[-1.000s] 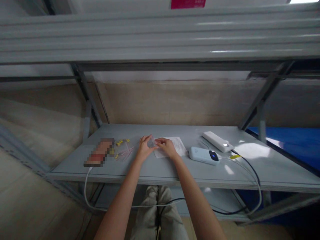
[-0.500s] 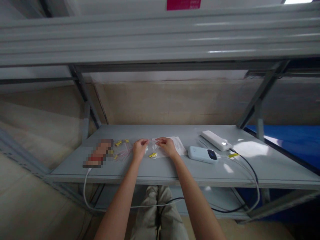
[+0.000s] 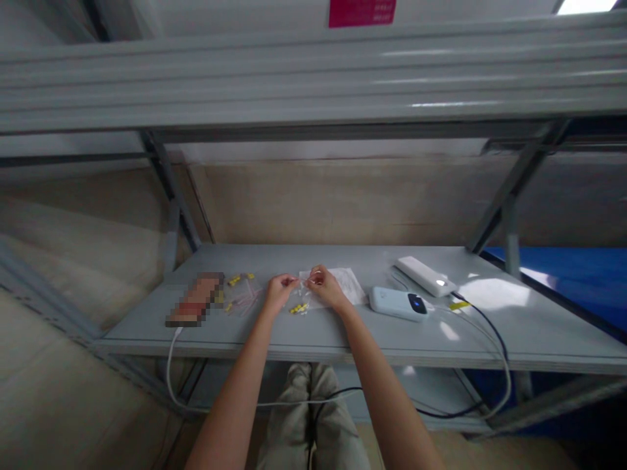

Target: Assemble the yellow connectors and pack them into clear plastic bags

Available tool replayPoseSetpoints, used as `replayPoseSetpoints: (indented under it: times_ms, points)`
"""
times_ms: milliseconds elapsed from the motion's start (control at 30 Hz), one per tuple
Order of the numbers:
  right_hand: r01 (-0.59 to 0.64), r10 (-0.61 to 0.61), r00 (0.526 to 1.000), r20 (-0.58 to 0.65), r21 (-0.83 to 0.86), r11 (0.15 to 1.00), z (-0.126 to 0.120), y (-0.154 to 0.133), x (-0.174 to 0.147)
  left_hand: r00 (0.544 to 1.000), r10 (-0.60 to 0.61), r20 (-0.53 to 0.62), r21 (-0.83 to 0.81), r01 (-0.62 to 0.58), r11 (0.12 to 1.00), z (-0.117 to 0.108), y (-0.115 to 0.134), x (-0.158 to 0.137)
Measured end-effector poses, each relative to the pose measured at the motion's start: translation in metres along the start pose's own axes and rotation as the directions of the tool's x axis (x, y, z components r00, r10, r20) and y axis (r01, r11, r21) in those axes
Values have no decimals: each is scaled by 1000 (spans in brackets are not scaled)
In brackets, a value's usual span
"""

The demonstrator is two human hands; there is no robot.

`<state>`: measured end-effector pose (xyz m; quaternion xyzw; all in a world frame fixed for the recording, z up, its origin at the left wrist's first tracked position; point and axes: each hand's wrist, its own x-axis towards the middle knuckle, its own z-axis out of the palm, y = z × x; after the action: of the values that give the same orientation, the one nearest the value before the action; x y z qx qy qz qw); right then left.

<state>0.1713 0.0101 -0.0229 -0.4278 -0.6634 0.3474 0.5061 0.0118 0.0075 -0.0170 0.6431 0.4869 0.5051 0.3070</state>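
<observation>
My left hand (image 3: 278,291) and my right hand (image 3: 326,287) come close together over the shelf, fingertips pinched. Between them they grip the top edge of a small clear plastic bag (image 3: 303,294). Several small yellow pieces (image 3: 298,308) show at the bag's lower end, too small to name exactly. A white sheet or large bag (image 3: 347,284) lies under and beyond my right hand. Left of my left hand lie clear bags with pink-red edges (image 3: 247,300), and more yellow pieces (image 3: 241,279) are among them.
A blurred-out phone-like device (image 3: 196,300) with a white cable lies at the left of the grey shelf (image 3: 313,336). A light blue power bank (image 3: 392,302) and a white power bank (image 3: 422,274) lie at the right, with cables hanging over the front edge. A metal beam (image 3: 313,91) crosses above.
My hands have drawn closer together along the bag's top edge. My left hand shifted slightly right, and the right hand's fingers curled in more. The view tilted a little.
</observation>
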Motion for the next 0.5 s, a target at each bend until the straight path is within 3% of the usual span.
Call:
replayPoseSetpoints:
  times_ms: [233,500]
  points:
    - [-42,53,998,45,-221,974,-3,-6,0,996,70,50,49,-73,996,-3,9,-3]
    - [6,7,999,52,-243,970,-2,-8,-3,994,104,25,55,-106,993,-5,11,-6]
